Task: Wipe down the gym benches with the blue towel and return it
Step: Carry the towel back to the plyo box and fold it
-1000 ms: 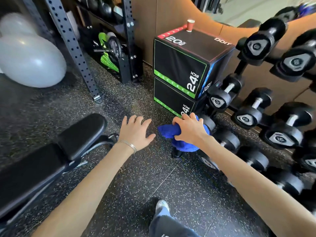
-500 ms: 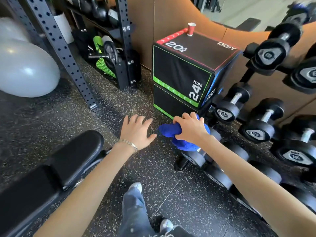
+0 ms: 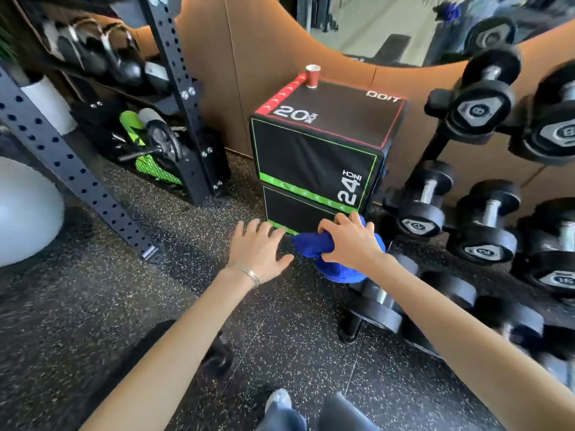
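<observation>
Blue towel (image 3: pixel 314 244) sits bunched in the right hand (image 3: pixel 350 241), in front of the lower edge of the stacked black plyo boxes (image 3: pixel 314 157). That hand's fingers are curled tight round the middle of the cloth. One rolled end pokes out toward the left hand (image 3: pixel 258 251), and a looser lobe hangs below the wrist, just above the nearest dumbbell (image 3: pixel 378 301) on the rack beside the boxes. The towel's long axis runs roughly side to side, slanting down on the rack side. The left hand is spread flat, palm down, holding nothing, just beside the protruding end and not touching it. No bench pad is clearly visible near the boxes, so the return step is probably in hand, with the right hand best placed to set the towel down.
</observation>
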Tool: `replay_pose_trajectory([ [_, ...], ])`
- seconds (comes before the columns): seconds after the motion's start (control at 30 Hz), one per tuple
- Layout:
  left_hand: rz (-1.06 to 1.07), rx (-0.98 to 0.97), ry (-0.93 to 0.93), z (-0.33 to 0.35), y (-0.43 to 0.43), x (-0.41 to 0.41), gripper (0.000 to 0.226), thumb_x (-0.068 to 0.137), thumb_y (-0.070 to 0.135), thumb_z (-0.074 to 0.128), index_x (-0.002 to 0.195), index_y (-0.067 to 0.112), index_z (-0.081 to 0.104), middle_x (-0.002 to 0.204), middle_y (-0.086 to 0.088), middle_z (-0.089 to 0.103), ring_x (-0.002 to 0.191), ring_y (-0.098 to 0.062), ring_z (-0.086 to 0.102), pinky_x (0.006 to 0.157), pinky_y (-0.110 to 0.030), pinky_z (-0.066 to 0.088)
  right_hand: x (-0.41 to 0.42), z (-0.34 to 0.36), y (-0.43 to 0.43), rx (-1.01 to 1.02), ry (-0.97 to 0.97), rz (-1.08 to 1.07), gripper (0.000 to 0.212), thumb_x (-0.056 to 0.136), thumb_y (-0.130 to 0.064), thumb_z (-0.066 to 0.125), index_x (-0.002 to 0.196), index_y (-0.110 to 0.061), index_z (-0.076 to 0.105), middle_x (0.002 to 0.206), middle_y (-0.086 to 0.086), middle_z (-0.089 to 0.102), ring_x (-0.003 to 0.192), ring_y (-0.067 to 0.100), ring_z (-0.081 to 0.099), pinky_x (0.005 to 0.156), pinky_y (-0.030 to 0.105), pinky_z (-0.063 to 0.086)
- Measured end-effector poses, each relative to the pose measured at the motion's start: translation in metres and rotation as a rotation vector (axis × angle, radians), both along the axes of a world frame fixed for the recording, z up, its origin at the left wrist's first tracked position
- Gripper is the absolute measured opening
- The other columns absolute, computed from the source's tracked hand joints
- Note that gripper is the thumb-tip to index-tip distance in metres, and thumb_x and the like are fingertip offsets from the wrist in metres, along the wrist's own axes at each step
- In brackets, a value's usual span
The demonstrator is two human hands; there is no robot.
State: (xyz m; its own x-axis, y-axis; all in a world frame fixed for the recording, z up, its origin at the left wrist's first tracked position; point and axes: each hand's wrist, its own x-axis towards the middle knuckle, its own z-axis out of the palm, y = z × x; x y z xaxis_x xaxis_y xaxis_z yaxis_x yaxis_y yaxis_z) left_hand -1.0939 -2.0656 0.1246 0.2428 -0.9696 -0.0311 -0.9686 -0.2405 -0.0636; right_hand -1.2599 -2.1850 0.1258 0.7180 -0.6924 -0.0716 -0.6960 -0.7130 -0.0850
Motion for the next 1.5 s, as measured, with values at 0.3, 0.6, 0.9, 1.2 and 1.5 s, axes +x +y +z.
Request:
replay_pose_trajectory([
  [0.3, -0.046, 0.039, 0.054, -0.017, -0.045, 0.054, 0.066, 0.087, 0.063, 0.038, 0.143, 0.029, 0.031, 0.148, -0.003, 0.037, 0.139, -0.028, 0.027, 0.114, -0.05, 0.018, 0.042, -0.009, -0.044, 0.074, 0.028, -0.077, 0.043, 0.072, -0.038, 0.068, 0.109, -0.029, 0.05, 0.108, 0.002, 0.048, 0.105, 0.03, 0.038, 0.082, 0.047, 0.037],
  [0.6, -0.07, 0.049, 0.054, -0.023, -0.153, 0.098, 0.067, 0.087, 0.062, 0.041, 0.144, 0.029, 0.03, 0.148, -0.003, 0.036, 0.139, -0.028, 0.026, 0.115, -0.049, 0.018, 0.087, -0.023, -0.147, 0.094, 0.027, -0.09, 0.043, 0.072, -0.036, 0.068, 0.111, -0.028, 0.051, 0.109, 0.003, 0.049, 0.107, 0.03, 0.038, 0.083, 0.046, 0.036],
  [0.9, -0.066, 0.007, 0.048, -0.018, -0.295, 0.13, 0.066, 0.086, 0.061, 0.043, 0.143, 0.029, 0.033, 0.145, -0.002, 0.04, 0.136, -0.028, 0.03, 0.113, -0.047, 0.02, 0.122, -0.019, -0.284, 0.071, 0.06, -0.069, 0.042, 0.074, -0.036, 0.066, 0.112, -0.028, 0.05, 0.109, 0.003, 0.048, 0.105, 0.03, 0.037, 0.085, 0.049, 0.038],
  [1.2, -0.104, 0.054, 0.087, -0.034, -0.393, 0.15, 0.066, 0.086, 0.06, 0.043, 0.144, 0.029, 0.032, 0.146, -0.001, 0.038, 0.139, -0.028, 0.026, 0.115, -0.048, 0.016, 0.14, -0.027, -0.375, 0.059, 0.064, -0.11, 0.043, 0.073, -0.04, 0.066, 0.11, -0.028, 0.05, 0.11, 0.002, 0.048, 0.105, 0.029, 0.037, 0.081, 0.044, 0.036],
  [1.5, -0.215, 0.071, 0.098, -0.047, -0.499, 0.195, 0.066, 0.086, 0.06, 0.043, 0.143, 0.029, 0.033, 0.147, -0.001, 0.038, 0.139, -0.027, 0.026, 0.114, -0.048, 0.016, 0.177, -0.046, -0.462, 0.078, 0.078, -0.23, 0.043, 0.072, -0.039, 0.067, 0.111, -0.029, 0.05, 0.109, 0.002, 0.048, 0.105, 0.029, 0.038, 0.08, 0.044, 0.036],
])
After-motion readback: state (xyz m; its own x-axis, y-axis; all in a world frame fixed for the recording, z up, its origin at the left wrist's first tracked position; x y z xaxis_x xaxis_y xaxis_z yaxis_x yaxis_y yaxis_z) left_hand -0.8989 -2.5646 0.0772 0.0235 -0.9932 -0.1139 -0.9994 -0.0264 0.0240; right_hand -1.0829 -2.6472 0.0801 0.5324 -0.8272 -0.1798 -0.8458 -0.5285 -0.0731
